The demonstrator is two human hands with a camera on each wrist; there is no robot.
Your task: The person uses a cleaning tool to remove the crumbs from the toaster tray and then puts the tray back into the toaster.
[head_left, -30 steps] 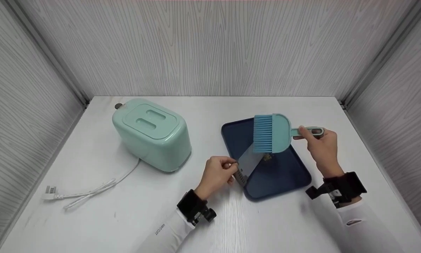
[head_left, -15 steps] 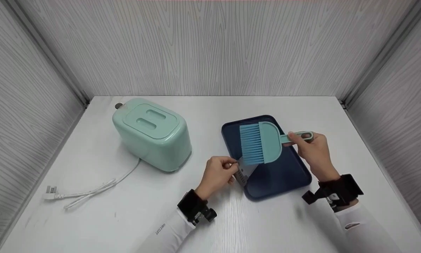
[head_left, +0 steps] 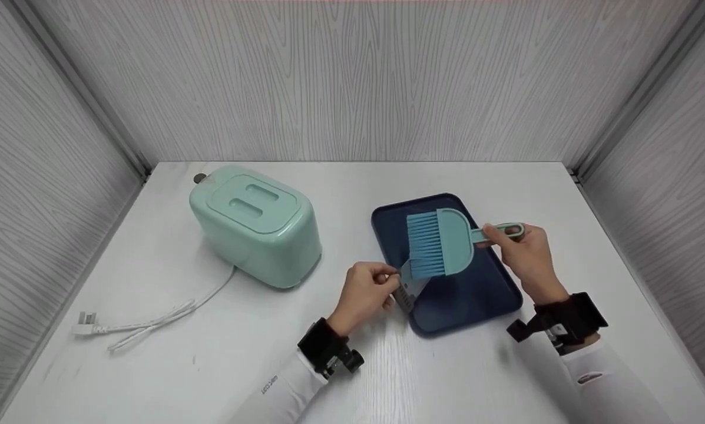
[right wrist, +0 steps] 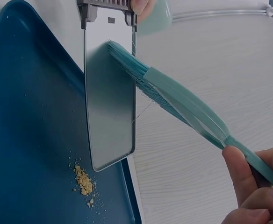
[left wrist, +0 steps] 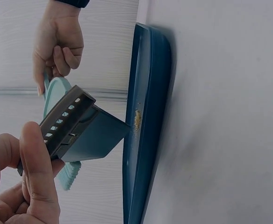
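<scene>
In my left hand (head_left: 367,294) I pinch the dark slotted end of a metal crumb tray (right wrist: 109,107), which slants down over a navy blue tray (head_left: 476,300). My right hand (head_left: 532,253) grips the handle of a mint-green brush (head_left: 457,241). The brush's blue bristles (right wrist: 127,58) touch the metal plate near its slotted end in the right wrist view. A small heap of yellowish crumbs (right wrist: 83,181) lies on the blue tray below the plate's lower edge. From the head view, the brush hides these crumbs and part of the plate.
A mint-green toaster (head_left: 258,229) with a lid on top stands at the left of the white table (head_left: 222,377). Its white cord (head_left: 169,318) and plug (head_left: 85,324) lie in front of it. Walls rise behind and on both sides.
The brush in my right hand moved left and toward me, onto the upper end of the crumb tray, then shifted slightly back. My left hand stays where it was.
</scene>
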